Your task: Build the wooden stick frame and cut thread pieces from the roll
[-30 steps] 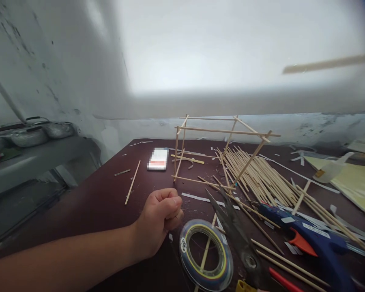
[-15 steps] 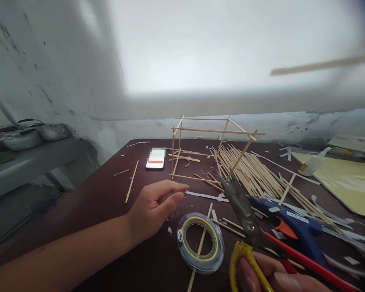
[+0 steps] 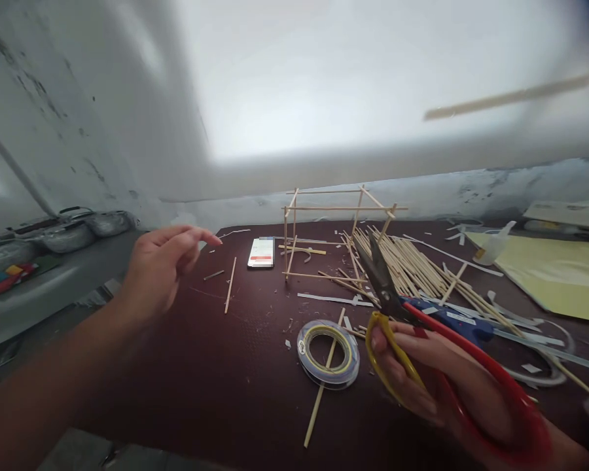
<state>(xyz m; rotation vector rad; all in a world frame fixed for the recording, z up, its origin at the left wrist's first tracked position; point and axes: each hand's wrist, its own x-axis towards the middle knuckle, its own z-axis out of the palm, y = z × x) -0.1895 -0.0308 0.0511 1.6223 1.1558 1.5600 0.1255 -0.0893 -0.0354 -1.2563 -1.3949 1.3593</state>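
Head view: the left hand (image 3: pixel 161 271) has swung away leftward from beside the blue-and-yellow tape roll (image 3: pixel 304 366); its index finger reaches out, fingers parted, with nothing visibly held. The right hand (image 3: pixel 427 369) has come further into view, clamped around the handles of the metal scissors with yellow and red grips (image 3: pixel 385 294), blade tips slightly apart. Beyond that grip lies the pile of pale wooden sticks (image 3: pixel 407 265); beyond it and leftward stands the box-shaped wooden stick frame (image 3: pixel 343 209), untouched. Only the right hand now seems engaged in the work.

Tbl (image 3: pixel 211 366) free L of tape roll (image 3: pixel 305 356); scissors (image 3: pixel 385 296) blk R.
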